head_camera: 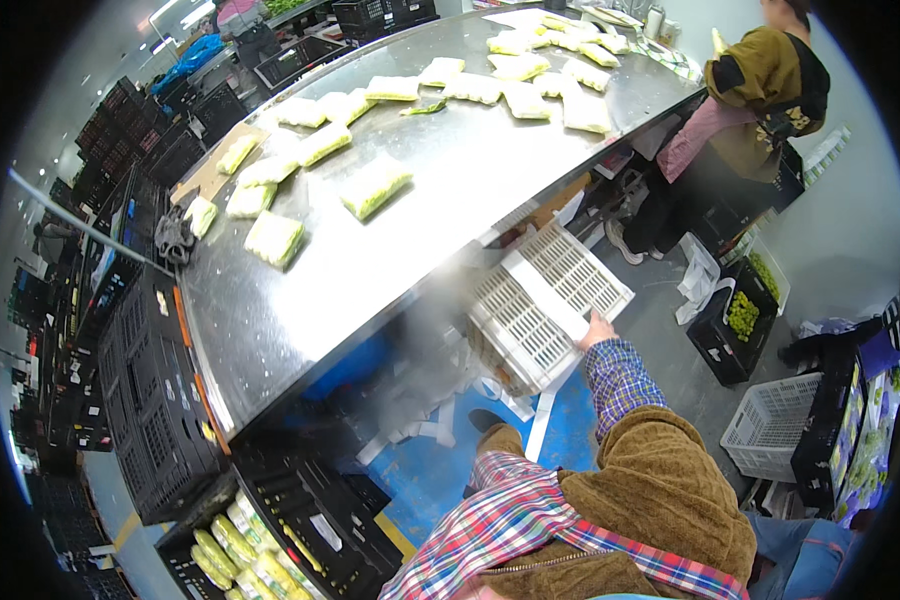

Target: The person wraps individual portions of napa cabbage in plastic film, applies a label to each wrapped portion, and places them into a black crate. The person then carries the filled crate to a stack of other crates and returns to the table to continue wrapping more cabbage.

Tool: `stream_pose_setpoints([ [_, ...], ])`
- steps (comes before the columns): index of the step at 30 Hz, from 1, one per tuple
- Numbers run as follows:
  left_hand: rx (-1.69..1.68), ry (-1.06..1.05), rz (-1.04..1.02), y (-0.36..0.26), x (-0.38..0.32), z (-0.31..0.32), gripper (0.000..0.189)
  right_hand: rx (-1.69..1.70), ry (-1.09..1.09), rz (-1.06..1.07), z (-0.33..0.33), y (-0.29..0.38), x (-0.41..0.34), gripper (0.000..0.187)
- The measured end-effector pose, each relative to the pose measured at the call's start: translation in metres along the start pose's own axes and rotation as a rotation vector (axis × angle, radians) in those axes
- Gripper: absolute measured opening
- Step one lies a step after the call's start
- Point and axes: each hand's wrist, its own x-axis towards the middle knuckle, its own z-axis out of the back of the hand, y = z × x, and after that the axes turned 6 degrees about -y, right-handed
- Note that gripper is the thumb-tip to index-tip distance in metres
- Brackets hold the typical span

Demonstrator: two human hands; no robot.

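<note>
My right hand (598,330) grips the near rim of a white slatted plastic crate (525,322), with a white strip lying across its slats, beside the steel table's near edge. My left hand is out of view. On the steel worktable (450,202) lie several clear bags of pale yellow-green produce; one bag (376,186) lies apart near the middle, another (274,239) nearer the left end. At the lower left, a black crate (176,559) holds similar packed bags (232,540).
A co-worker (765,97) stands at the table's far right. Black crates (157,405) stack along its left end. On the floor at right are a black crate with green grapes (742,315) and an empty white crate (769,427). White strips (541,424) litter the blue floor.
</note>
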Motion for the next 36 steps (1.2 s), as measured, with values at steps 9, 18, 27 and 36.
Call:
stream_pose_setpoints([
  [9,0.148,0.017,0.202,-0.049,-0.010,-0.017,0.044,0.016,0.120,0.033,-0.001,-0.016,-0.006,0.069],
  [18,0.075,-0.010,0.401,-0.058,-0.026,0.017,0.045,-0.272,1.420,0.513,0.175,0.126,-0.018,0.053],
  [27,0.311,-0.143,0.395,0.035,-0.083,0.008,0.044,-0.656,-0.383,1.669,0.423,0.441,-0.128,0.035],
  [36,0.163,-0.264,0.330,0.054,-0.114,0.001,0.039,0.503,-0.451,2.211,0.467,0.493,-0.171,0.032],
])
